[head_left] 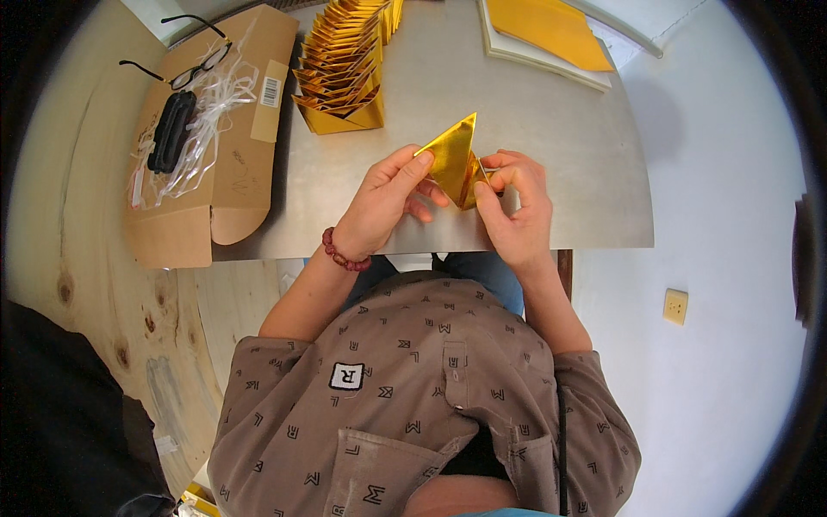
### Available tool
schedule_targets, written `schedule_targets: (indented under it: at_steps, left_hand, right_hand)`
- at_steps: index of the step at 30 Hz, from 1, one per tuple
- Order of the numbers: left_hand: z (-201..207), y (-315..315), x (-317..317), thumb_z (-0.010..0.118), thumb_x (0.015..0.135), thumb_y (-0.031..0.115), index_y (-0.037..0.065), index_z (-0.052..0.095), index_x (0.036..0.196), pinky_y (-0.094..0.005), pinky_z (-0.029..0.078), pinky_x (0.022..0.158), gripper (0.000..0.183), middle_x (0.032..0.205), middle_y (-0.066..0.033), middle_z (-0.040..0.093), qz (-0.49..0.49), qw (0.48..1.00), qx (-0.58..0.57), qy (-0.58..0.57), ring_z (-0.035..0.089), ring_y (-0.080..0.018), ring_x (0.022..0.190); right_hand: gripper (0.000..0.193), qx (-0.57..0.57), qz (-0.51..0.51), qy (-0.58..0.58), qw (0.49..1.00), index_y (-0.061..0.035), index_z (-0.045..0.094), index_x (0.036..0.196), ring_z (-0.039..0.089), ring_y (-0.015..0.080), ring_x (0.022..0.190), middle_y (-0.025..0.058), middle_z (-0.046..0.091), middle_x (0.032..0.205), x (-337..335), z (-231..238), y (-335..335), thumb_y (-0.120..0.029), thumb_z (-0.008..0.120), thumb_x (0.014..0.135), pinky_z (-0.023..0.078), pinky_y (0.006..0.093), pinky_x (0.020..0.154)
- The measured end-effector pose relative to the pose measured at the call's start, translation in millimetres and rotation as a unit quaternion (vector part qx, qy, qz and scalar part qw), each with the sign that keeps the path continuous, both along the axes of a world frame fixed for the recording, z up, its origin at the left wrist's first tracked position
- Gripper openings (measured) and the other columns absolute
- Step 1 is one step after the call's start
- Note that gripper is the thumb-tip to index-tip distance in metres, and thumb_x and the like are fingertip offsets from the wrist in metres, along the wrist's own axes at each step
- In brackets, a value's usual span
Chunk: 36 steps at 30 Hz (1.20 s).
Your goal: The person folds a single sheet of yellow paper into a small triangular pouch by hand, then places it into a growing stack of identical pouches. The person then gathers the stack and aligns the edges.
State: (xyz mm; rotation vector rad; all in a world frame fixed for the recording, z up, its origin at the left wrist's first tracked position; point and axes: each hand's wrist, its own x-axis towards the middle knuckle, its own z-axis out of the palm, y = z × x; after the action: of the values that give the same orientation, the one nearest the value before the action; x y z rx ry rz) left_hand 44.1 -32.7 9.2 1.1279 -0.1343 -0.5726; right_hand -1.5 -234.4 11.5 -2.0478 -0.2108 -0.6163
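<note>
Between my hands, above the table's near edge, is a partly folded sheet of gold foil paper [450,161] with one point sticking up. My left hand [389,185] pinches its left corner between thumb and fingers. At its right side, my right hand [517,202] grips a folded flap with thumb and bent fingers. Farther back on the table stands a long row of nested folded gold paper pieces [343,86], close to the cardboard box. Part of the held paper is hidden by my right fingers.
On the left, a flattened cardboard box [245,164] carries white plastic strips [215,103], a black case [172,132] and eyeglasses [201,67]. A stack of gold sheets [551,33] lies at the far right of the metal table [586,164]. A white wall [715,198] rises on the right.
</note>
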Motion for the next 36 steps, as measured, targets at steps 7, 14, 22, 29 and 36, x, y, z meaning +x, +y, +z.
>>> schedule_targets:
  at_steps: [7,14,22,29,36]
  left_hand:
    - [-4.3,5.2,5.8,0.051,0.112,0.032,0.006,0.062,0.126,-0.0221,0.055,0.065,0.032,0.101,-0.0027,0.072,-0.032,0.999,-0.01,0.011,0.07,-0.0099,0.083]
    - [-5.7,9.6,9.7,0.053,0.111,0.034,0.007,0.065,0.119,-0.022,0.054,0.063,0.03,0.1,-0.0008,0.069,-0.045,0.996,-0.064,0.036,0.069,-0.0096,0.085]
    - [-6.5,7.1,8.2,0.052,0.111,0.036,0.008,0.065,0.117,-0.0217,0.055,0.061,0.031,0.1,-0.0006,0.069,-0.061,0.997,-0.045,0.032,0.067,-0.008,0.084]
    - [-7.1,9.7,9.1,0.049,0.112,0.034,0.008,0.064,0.121,-0.0229,0.057,0.061,0.031,0.102,-0.002,0.071,-0.066,0.996,-0.053,0.039,0.068,-0.0093,0.085]
    - [-6.3,5.3,5.9,0.05,0.112,0.031,0.006,0.061,0.129,-0.0227,0.059,0.064,0.032,0.103,-0.001,0.07,-0.08,0.997,-0.021,0.011,0.068,-0.0078,0.086]
  right_hand:
    - [0.015,0.022,0.045,0.047,0.998,-0.0065,0.062,0.085,0.06,0.0305,0.114,0.0086,0.071,0.109,-3.5,4.9,0.5,-0.003,0.077,0.082,0.048,0.0413,0.097]
    - [0.014,0.064,0.055,0.075,0.994,-0.0054,0.063,0.086,0.061,0.0276,0.109,0.0091,0.071,0.108,-4.7,7.3,-2.1,-0.003,0.077,0.083,0.048,0.0397,0.095]
    - [0.013,0.113,0.101,0.141,0.978,-0.0047,0.068,0.094,0.061,0.026,0.108,0.0101,0.07,0.109,-9.3,10.2,-2.2,-0.004,0.077,0.084,0.05,0.0363,0.092]
    - [0.035,0.156,0.114,0.182,0.964,-0.0041,0.063,0.125,0.067,0.0124,0.097,0.0051,0.072,0.105,-14.4,18.7,-7.5,-0.006,0.075,0.092,0.055,0.029,0.087]
    - [0.041,0.19,0.133,0.205,0.951,-0.0021,0.059,0.13,0.067,0.0099,0.093,0.0049,0.072,0.1,-4.3,10.2,-6.3,-0.006,0.076,0.093,0.055,0.0278,0.084]
